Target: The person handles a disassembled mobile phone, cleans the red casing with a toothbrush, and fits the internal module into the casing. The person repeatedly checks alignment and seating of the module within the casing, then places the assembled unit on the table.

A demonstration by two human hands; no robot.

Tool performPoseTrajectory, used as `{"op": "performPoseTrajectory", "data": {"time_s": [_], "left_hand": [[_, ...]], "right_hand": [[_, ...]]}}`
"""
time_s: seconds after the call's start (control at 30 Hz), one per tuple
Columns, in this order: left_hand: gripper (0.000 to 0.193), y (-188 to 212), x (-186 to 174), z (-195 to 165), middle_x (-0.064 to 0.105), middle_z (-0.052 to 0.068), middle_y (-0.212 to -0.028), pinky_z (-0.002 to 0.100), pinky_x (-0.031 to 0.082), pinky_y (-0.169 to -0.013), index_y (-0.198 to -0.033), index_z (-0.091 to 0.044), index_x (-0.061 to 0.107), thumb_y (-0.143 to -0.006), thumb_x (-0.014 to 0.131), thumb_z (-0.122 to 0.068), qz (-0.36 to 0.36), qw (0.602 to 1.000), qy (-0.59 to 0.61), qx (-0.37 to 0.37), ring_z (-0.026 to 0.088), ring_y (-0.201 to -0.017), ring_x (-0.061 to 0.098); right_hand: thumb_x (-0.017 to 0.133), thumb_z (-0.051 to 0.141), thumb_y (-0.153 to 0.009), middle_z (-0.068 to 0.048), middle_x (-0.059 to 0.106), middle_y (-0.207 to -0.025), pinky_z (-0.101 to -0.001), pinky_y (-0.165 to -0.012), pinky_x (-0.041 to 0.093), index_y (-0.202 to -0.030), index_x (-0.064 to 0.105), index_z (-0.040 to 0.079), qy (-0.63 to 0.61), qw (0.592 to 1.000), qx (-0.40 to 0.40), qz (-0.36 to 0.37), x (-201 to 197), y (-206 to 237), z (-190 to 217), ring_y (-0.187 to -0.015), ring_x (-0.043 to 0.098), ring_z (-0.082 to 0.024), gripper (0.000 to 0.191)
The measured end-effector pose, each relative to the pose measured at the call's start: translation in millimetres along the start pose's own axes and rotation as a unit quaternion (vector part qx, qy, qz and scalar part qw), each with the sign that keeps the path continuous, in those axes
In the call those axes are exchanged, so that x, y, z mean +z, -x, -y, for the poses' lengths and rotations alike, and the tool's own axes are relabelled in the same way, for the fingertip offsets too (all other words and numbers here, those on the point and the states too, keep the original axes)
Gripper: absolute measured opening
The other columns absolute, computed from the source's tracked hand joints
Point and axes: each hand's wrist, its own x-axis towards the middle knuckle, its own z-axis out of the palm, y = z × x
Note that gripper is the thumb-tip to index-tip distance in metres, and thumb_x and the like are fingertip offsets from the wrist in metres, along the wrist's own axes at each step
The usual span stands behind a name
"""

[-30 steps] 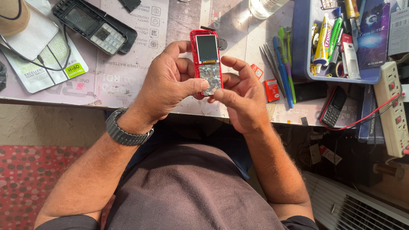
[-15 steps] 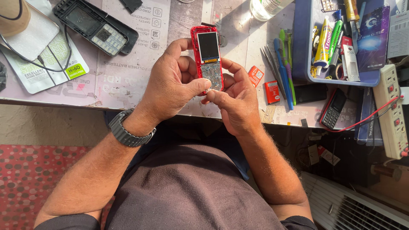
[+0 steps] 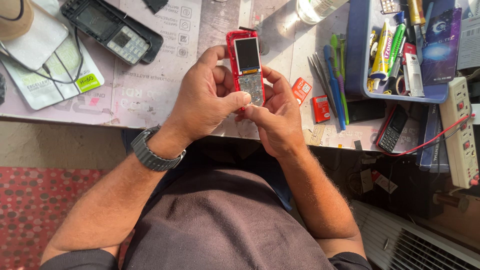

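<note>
Now both hands [image 3: 240,107] grip red phone [image 3: 246,65] w/ thumbs.

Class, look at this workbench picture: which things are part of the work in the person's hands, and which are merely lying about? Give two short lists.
In use:
red phone, held upright over the desk
left hand, gripping its left side
right hand, thumb at its keypad area

Lying about:
black phone front
tweezers
blue tray of tools
small red battery
power strip
</note>
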Motion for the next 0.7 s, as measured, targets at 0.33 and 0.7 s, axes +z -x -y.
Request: {"op": "performPoseTrajectory", "data": {"time_s": [0.33, 0.7], "left_hand": [[0.063, -5, -7, -2, 0.074, 0.014, -0.095, 0.026, 0.064, -0.065, -0.142, 0.009, 0.042, -0.087, 0.072, 0.004, 0.038, 0.989, 0.130, -0.058, 0.016, -0.080, 0.075], [0.064, 0, -4, -2, 0.072, 0.014, -0.095, 0.026, 0.063, -0.066, -0.143, 0.007, 0.041, -0.088, 0.072, 0.003, 0.048, 0.993, 0.096, -0.047, 0.015, -0.078, 0.073]], "right_hand": [[0.060, -0.011, -0.081, -0.023, 0.068, -0.113, -0.0411, -0.088, 0.060, -0.154, 0.037, -0.012, 0.007, 0.999, 0.016, 0.045, -14, 7, 21, -0.094, 0.071, -0.027, 0.077], [0.068, -0.006, -0.090, -0.019, 0.071, -0.105, -0.0386, -0.084, 0.060, -0.151, 0.042, -0.011, 0.024, 0.999, 0.017, 0.028, -16, 12, 18, -0.088, 0.072, -0.024, 0.067]]}}
